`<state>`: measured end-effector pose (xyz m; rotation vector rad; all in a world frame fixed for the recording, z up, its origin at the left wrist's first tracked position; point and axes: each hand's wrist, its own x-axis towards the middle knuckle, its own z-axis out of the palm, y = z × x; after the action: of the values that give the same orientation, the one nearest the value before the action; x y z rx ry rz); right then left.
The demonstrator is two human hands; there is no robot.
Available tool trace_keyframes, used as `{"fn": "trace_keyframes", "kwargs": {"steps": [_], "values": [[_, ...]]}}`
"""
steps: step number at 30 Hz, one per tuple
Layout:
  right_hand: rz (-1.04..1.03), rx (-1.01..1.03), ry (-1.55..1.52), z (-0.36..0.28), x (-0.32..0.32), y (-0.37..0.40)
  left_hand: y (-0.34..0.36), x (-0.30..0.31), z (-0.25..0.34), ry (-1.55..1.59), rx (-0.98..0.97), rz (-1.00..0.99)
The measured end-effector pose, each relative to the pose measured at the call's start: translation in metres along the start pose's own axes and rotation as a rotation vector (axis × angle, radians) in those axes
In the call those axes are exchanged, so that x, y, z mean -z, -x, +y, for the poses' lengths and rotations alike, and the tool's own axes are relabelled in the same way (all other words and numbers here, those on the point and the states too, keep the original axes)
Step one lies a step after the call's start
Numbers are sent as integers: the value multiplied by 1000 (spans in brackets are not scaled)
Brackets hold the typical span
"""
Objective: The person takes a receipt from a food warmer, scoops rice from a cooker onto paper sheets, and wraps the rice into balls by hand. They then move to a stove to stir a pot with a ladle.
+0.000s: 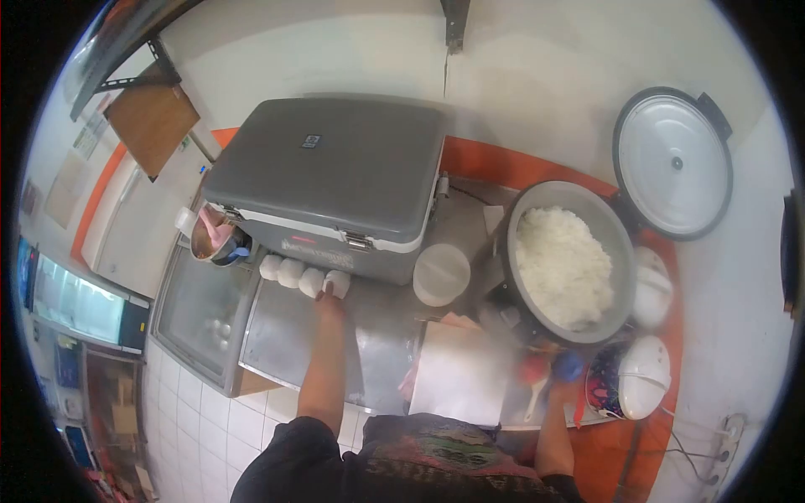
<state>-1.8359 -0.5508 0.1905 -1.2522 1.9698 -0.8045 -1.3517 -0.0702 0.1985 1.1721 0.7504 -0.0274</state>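
Reaching with the left hand (329, 300) to the rightmost of four small white round tubs (339, 282), lined up on the steel worktop (377, 344) just before the grey hard-lidded cooler box (335, 176). Touching it with the fingers; cannot tell how far closed. Holding the right hand (558, 381), blurred, just below the large grey pot of white rice (566, 264); grip impossible to tell.
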Motion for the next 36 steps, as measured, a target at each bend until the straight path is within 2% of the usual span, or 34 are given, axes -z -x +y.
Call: {"fn": "trace_keyframes", "kwargs": {"steps": [2, 6, 8, 9, 11, 13, 14, 15, 17, 19, 21, 23, 26, 29, 32, 35, 36], "values": [[45, 13, -22, -1, 9, 3, 15, 7, 5, -130, -107, -46], [227, 193, -247, -45, 55, 16, 88, 0, 11, -93, -267, 76], [210, 325, -472, -106, 85, 48, 118, -7, 1, -70, -295, 7], [159, 378, -567, -144, 100, 67, 137, -13, -5, -158, -356, -95], [12, 377, -708, -278, 133, 151, 170, -21, -16, -330, -493, -284], [-194, 723, -480, -322, 124, 137, 200, -40, -40, -412, -699, -498], [-351, 686, -424, -343, 109, 128, 240, -58, -28, -411, -710, -612], [-271, 901, -67, -356, 86, 109, 285, -78, -6, -408, -723, -721], [-134, 1333, 345, -382, 37, 102, 331, -108, 6, -316, -818, -935], [-174, 1276, 527, -399, -9, 119, 359, -133, 7, -277, -904, -1081], [-269, 1186, 648, -400, -47, 142, 369, -144, -3, -365, -1020, -1044], [-387, 1221, 637, -401, -66, 160, 368, -151, -9, -367, -1085, -1036], [-619, 1267, 831, -409, -55, 175, 364, -148, -14, -287, -1090, -1068], [-706, 1197, 801, -391, -67, 173, 366, -152, -15, -251, -1099, -1062], [-876, 1104, 933, -393, -50, 177, 361, -152, -19, -240, -1131, -1057], [-852, 1227, 795, -370, -27, 169, 359, -151, -22, -223, -1131, -1068], [-847, 1209, 737, -370, -12, 174, 360, -152, -21, -207, -1120, -1078]]}}
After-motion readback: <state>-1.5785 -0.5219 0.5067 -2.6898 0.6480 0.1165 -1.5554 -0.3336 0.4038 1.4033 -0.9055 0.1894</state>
